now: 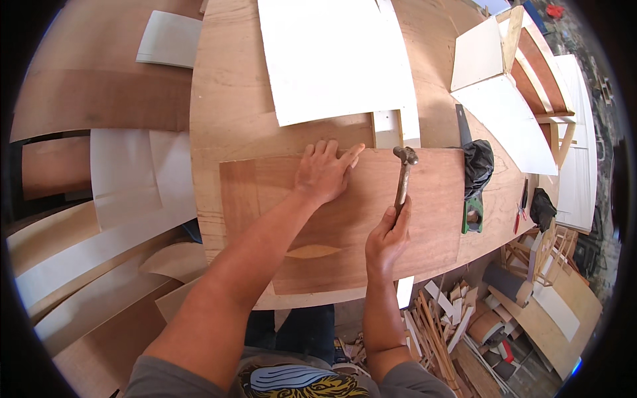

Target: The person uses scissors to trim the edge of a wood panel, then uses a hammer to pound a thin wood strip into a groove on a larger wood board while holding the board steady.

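Note:
A reddish-brown plywood sheet (371, 219) lies on the workbench in front of me, with a pale oval patch in its grain. My left hand (325, 171) rests on its far edge, fingers spread and the index stretched to the right. In my right hand (388, 240) is a hammer (402, 176), gripped by the handle with its metal head pointing away from me, above the sheet's far edge. Beyond that edge sits a white panel (332, 60) with a wooden batten frame (387, 129) showing at its near corner.
Right of the sheet lie a green-handled saw (472, 215), a black plastic bag (478, 166) and red-handled pliers (517, 219). A white-faced wooden frame (511, 123) stands at the far right. Wood offcuts (431, 318) pile up below the bench; more panels (126, 172) lie left.

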The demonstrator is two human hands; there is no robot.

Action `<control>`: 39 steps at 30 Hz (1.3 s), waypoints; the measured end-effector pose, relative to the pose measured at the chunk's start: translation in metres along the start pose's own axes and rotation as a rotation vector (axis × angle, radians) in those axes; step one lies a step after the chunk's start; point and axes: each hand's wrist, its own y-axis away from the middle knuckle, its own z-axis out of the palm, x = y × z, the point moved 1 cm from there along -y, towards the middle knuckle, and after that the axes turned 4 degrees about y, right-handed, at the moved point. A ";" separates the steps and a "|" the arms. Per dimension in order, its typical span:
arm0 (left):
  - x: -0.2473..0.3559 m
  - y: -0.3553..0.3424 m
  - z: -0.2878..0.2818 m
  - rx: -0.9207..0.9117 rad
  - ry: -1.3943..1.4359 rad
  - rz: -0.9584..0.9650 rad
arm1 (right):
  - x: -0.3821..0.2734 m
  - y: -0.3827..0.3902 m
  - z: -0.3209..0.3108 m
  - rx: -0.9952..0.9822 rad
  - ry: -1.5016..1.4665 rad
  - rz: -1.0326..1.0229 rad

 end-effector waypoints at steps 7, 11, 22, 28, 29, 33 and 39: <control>0.000 -0.002 -0.002 0.026 -0.020 0.030 | 0.013 0.006 0.022 -0.166 0.258 0.006; 0.003 -0.001 -0.005 0.004 -0.001 0.015 | 0.009 0.014 0.014 0.040 -0.022 0.018; -0.002 -0.002 0.002 -0.020 -0.006 0.005 | 0.005 0.021 0.015 0.059 0.088 0.035; 0.003 -0.004 -0.003 -0.022 -0.046 0.013 | 0.006 0.022 0.023 -0.021 0.179 0.013; 0.004 -0.003 -0.003 -0.014 -0.039 0.013 | 0.006 0.024 0.020 0.097 0.080 0.012; 0.001 -0.002 -0.003 -0.083 0.016 -0.026 | -0.007 0.021 0.016 0.028 0.096 0.074; 0.001 -0.002 -0.002 0.014 -0.039 0.031 | -0.004 0.019 0.016 0.031 -0.017 0.125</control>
